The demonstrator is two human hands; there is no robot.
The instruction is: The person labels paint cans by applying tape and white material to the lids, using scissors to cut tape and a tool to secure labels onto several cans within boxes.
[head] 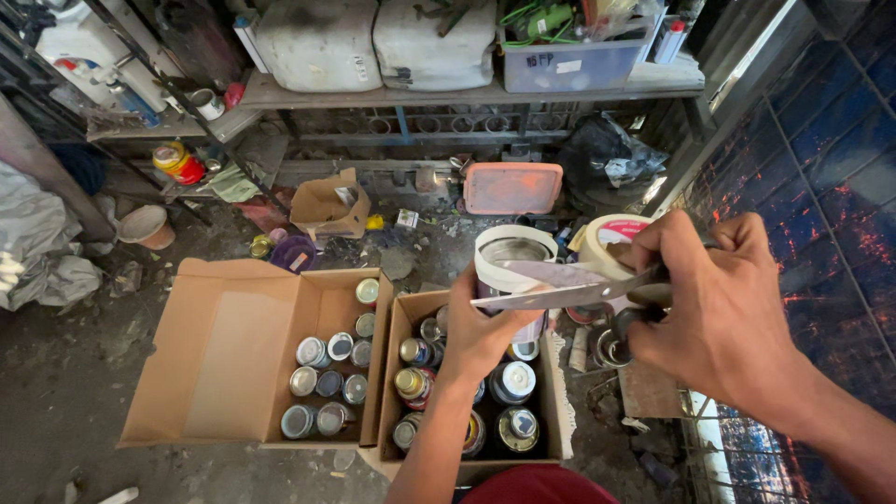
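Left hand [476, 341], right hand [719, 308] clenched.

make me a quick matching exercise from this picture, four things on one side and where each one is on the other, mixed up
Things:
1. scissors
2. tape-wrapped can
3. pink lid
4. blue-grey bin

Places:
A. lying flat on the cluttered floor below the shelf
B. up on the shelf beside two white jugs
C. in the right hand, blades across the can
D. gripped by the left hand above a box of small cans

Pairs: 1-C, 2-D, 3-A, 4-B
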